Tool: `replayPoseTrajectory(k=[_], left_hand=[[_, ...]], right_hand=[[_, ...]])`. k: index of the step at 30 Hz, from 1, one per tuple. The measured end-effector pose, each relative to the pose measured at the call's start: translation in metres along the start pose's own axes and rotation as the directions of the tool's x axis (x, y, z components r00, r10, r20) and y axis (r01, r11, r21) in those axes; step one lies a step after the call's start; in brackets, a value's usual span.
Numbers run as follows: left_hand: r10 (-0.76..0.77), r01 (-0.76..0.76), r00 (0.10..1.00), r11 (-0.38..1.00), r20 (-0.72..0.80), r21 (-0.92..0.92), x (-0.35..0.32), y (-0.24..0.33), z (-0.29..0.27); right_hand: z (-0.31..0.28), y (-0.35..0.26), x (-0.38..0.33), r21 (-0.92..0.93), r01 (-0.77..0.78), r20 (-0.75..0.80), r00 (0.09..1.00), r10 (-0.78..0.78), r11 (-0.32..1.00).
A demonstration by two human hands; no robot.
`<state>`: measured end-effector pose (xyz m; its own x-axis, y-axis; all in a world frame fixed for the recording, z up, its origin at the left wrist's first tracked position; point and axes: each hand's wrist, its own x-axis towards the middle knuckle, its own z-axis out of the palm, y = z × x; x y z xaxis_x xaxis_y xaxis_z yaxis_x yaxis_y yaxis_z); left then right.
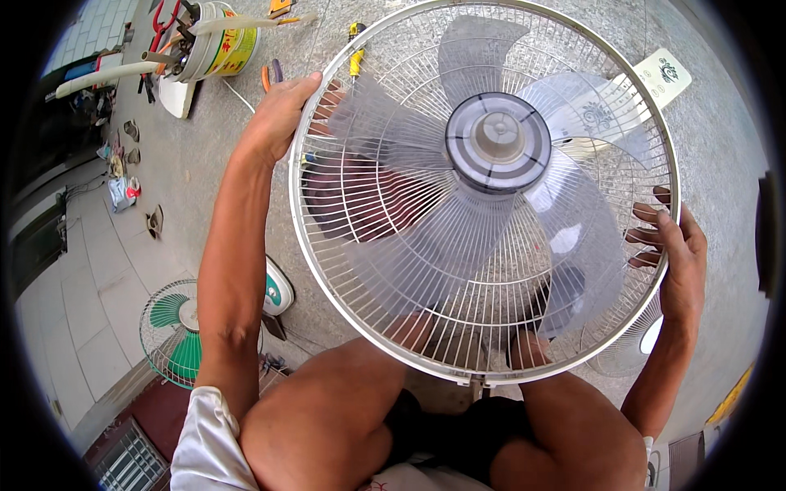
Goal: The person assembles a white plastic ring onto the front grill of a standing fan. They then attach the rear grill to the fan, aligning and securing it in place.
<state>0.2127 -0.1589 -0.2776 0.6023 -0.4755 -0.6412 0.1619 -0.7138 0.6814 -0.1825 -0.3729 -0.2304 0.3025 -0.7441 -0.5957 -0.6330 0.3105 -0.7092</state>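
A large round fan head is held up in front of me, above my knees. Its white wire grille surrounds translucent grey-blue blades and a grey hub. At the rim's upper left, my left hand is closed, thumb outside and fingers behind the wires. On the right side, my right hand grips the rim, with several fingertips showing through the wires. A clip sits at the rim's bottom. Behind the grille, a dark reddish round thing shows only in part.
A white bucket of tools stands at the upper left. Near the fan's top left lies a yellow-handled screwdriver. A white control panel lies beyond the upper right rim. A green-bladed fan stands left of my left arm.
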Motion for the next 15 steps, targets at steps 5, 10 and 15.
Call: replayPoseTrajectory(k=[5,10,15], left_hand=[[0.003,-0.003,1.0,1.0,0.001,-0.031,0.005,-0.002,0.003],[0.014,-0.013,0.998,1.0,0.055,-0.017,0.01,-0.007,-0.001],[-0.031,0.031,0.999,0.999,0.01,0.041,0.012,-0.022,-0.011]], right_hand=[[0.001,-0.004,0.002,-0.002,0.019,-0.029,0.999,-0.019,1.0],[0.0,-0.008,0.005,-0.011,0.072,-0.077,0.994,-0.073,0.997],[0.01,-0.012,0.014,-0.032,0.12,-0.099,0.988,-0.123,0.992]])
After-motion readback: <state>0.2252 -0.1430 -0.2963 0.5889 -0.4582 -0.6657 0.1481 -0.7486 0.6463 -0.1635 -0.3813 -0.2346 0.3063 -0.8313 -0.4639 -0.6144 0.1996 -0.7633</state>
